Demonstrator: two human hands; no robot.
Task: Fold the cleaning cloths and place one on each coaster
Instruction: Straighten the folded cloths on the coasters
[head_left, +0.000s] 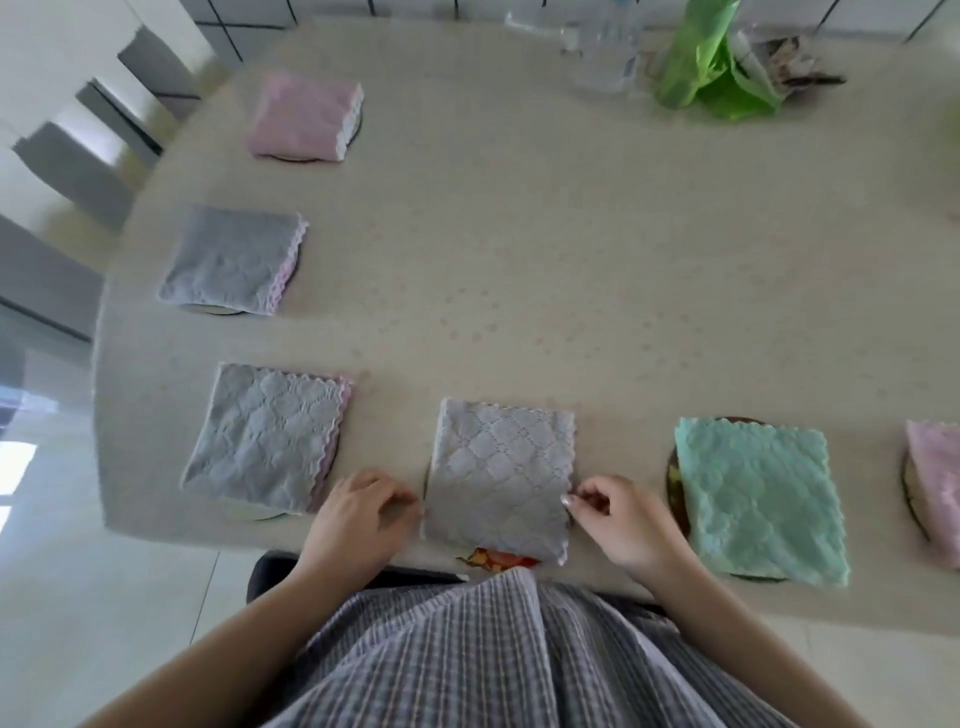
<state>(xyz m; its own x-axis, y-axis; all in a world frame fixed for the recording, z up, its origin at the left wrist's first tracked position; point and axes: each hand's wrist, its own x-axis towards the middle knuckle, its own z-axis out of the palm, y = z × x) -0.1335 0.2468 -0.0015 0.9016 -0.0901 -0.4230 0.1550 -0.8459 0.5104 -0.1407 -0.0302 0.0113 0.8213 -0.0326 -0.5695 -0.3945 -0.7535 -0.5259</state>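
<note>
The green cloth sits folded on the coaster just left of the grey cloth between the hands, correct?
Not quite. In the head view the green cloth sits folded on its coaster just right of the grey cloth between the hands, beside the right hand. Left of it, by the left hand, lies another grey cloth.

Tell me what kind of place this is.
Probably a home dining room or kitchen: a pale table with chairs tucked in, a tiled wall behind, a water bottle on the table.

No readable text, labels, brands or numbers showing anywhere. Label on clear plastic bottle (605, 44) at table's far edge blurring beyond reading. Printed wrapper (784, 60) beside green bag (711, 67) likewise illegible.
</note>
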